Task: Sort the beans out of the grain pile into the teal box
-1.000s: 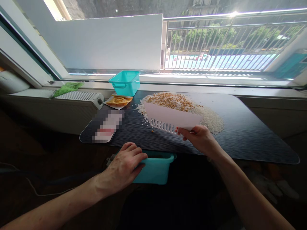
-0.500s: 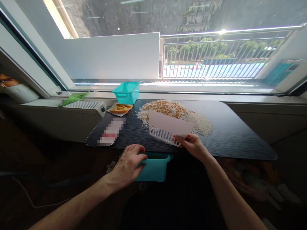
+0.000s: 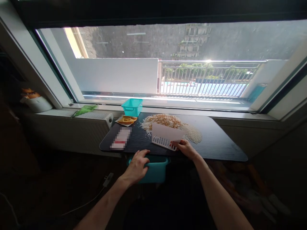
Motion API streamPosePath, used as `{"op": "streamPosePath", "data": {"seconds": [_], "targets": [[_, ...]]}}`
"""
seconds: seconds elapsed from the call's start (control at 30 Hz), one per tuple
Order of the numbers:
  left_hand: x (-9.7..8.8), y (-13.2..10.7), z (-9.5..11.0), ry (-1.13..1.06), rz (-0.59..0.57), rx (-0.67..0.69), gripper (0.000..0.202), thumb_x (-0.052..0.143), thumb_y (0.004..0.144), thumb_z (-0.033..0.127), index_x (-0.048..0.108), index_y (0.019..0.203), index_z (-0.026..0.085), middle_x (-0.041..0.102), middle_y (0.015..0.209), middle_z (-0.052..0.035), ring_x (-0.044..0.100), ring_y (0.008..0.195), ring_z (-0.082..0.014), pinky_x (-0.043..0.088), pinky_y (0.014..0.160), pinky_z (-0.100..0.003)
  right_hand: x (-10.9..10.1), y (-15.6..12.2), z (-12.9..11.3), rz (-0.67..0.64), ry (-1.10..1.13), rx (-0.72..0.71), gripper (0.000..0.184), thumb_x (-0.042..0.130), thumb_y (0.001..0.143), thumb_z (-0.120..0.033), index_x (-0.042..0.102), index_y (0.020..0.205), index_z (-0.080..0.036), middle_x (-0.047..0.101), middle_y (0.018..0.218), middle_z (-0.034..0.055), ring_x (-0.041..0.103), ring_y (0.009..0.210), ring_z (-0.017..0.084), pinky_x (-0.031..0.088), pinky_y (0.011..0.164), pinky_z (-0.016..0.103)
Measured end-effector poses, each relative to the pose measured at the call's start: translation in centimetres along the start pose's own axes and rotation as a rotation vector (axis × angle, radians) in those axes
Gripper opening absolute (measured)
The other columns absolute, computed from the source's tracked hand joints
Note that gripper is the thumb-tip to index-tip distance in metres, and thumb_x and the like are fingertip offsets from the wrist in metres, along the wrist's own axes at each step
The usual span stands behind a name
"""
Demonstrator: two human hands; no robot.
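My right hand (image 3: 183, 147) grips the lower right corner of a pale pinkish-white plastic panel (image 3: 165, 131) with a row of slots along its near edge. The panel stands tilted just in front of a heap of yellow corn kernels (image 3: 168, 120) and white rice (image 3: 193, 133) spread on the dark table (image 3: 216, 145). My left hand (image 3: 137, 166) is over the left side of a teal bin (image 3: 154, 171) below the table's near edge. Its fingers are apart and curved at the rim; whether they press on it is not clear. The bin's inside is mostly dark.
A second teal bin (image 3: 133, 107) stands at the table's back left, by the window. In front of it lie an orange-yellow packet (image 3: 126, 120) and a blurred-out flat object (image 3: 121, 139). A green cloth (image 3: 85, 110) rests on the radiator (image 3: 93, 116) at left.
The view has tilted up and shifted, so the table and hands look smaller and more of the window shows. Both hands keep about the same places by the bin and panel.
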State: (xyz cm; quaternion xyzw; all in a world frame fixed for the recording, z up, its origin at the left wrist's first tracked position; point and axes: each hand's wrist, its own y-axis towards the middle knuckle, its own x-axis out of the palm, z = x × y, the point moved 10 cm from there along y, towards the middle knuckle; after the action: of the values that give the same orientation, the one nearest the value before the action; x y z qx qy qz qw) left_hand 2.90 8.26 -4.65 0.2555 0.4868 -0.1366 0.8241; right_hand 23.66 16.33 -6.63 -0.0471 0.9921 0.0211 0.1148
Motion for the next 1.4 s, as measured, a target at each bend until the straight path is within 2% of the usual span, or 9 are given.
{"op": "streamPosePath", "data": {"seconds": [0.27,0.5,0.6,0.67,0.73,0.9,1.03,1.23,1.4], "targets": [[-0.5,-0.3,0.6,-0.068,-0.068,0.004,0.022,0.056,0.070,0.000,0.066,0.078,0.017,0.059,0.126,-0.0105,0.050,0.122,-0.0267,0.034,0.106,-0.056,-0.3,-0.5,0.1,0.024,-0.005,0.032,0.039,0.067,0.065,-0.052,0.072,0.070,-0.013,0.070,0.064,0.0047,0.055,0.052,0.012,0.044,0.051,0.026],[-0.7,-2.1,1.6,-0.129,-0.077,0.055,0.031,0.049,0.067,-0.002,0.061,0.084,0.021,0.063,0.109,-0.0054,0.056,0.109,-0.0251,0.029,0.105,-0.060,-1.1,-1.4,0.8,0.131,0.002,0.106,0.037,0.069,0.066,-0.051,0.074,0.074,-0.015,0.071,0.068,0.0043,0.057,0.056,0.015,0.047,0.053,0.028],[0.0,-2.6,1.0,-0.179,-0.115,0.060,0.026,0.046,0.069,0.001,0.058,0.082,0.021,0.063,0.080,-0.0019,0.061,0.078,-0.0204,0.042,0.094,-0.052,-1.4,-1.9,1.1,0.176,-0.025,0.139,0.035,0.069,0.067,-0.050,0.074,0.074,-0.015,0.070,0.068,0.0035,0.056,0.056,0.015,0.047,0.053,0.028],[0.2,-2.8,0.8,-0.173,-0.140,0.079,0.025,0.044,0.068,0.001,0.056,0.080,0.020,0.062,0.076,-0.0030,0.059,0.071,-0.0200,0.049,0.076,-0.040,-1.4,-2.2,1.1,0.197,-0.042,0.154,0.035,0.068,0.069,-0.049,0.074,0.074,-0.015,0.070,0.068,0.0034,0.057,0.058,0.016,0.048,0.055,0.028],[0.6,-3.0,0.5,-0.135,-0.222,0.084,0.026,0.043,0.071,0.002,0.056,0.083,0.020,0.062,0.079,-0.0039,0.059,0.071,-0.0198,0.048,0.064,-0.032,-1.4,-2.4,1.0,0.211,-0.044,0.161,0.034,0.068,0.070,-0.049,0.074,0.073,-0.015,0.070,0.068,0.0034,0.058,0.061,0.017,0.048,0.057,0.029],[-0.3,-3.2,1.1,-0.079,-0.296,0.130,0.025,0.042,0.075,0.003,0.054,0.088,0.021,0.062,0.079,-0.0021,0.060,0.069,-0.0167,0.046,0.058,-0.025,-1.2,-2.7,1.0,0.220,-0.007,0.167,0.034,0.067,0.070,-0.049,0.075,0.079,-0.017,0.072,0.073,0.0040,0.062,0.065,0.020,0.050,0.058,0.031],[-0.7,-3.0,2.0,-0.014,-0.211,0.124,0.019,0.043,0.074,0.005,0.050,0.083,0.021,0.059,0.070,-0.0010,0.058,0.062,-0.0160,0.042,0.053,-0.024,-0.9,-2.6,1.0,0.191,0.007,0.145,0.030,0.066,0.072,-0.046,0.075,0.077,-0.018,0.072,0.073,0.0032,0.063,0.067,0.020,0.050,0.059,0.030],[0.6,-3.0,4.4,0.024,-0.170,0.183,0.023,0.051,0.066,0.006,0.050,0.082,0.023,0.059,0.071,0.0007,0.054,0.059,-0.0162,0.035,0.051,-0.026,-0.5,-2.4,1.2,0.177,0.015,0.126,0.029,0.065,0.073,-0.044,0.075,0.081,-0.018,0.073,0.079,0.0041,0.065,0.073,0.022,0.052,0.060,0.031],[2.5,-2.3,5.7,0.038,-0.385,0.190,0.023,0.050,0.068,0.002,0.052,0.080,0.021,0.060,0.078,-0.0004,0.056,0.067,-0.0166,0.037,0.055,-0.027,-3.8,-3.2,1.3,0.306,0.045,0.134,0.035,0.067,0.072,-0.046,0.075,0.087,-0.016,0.074,0.079,0.0062,0.065,0.068,0.022,0.053,0.057,0.032]]}}
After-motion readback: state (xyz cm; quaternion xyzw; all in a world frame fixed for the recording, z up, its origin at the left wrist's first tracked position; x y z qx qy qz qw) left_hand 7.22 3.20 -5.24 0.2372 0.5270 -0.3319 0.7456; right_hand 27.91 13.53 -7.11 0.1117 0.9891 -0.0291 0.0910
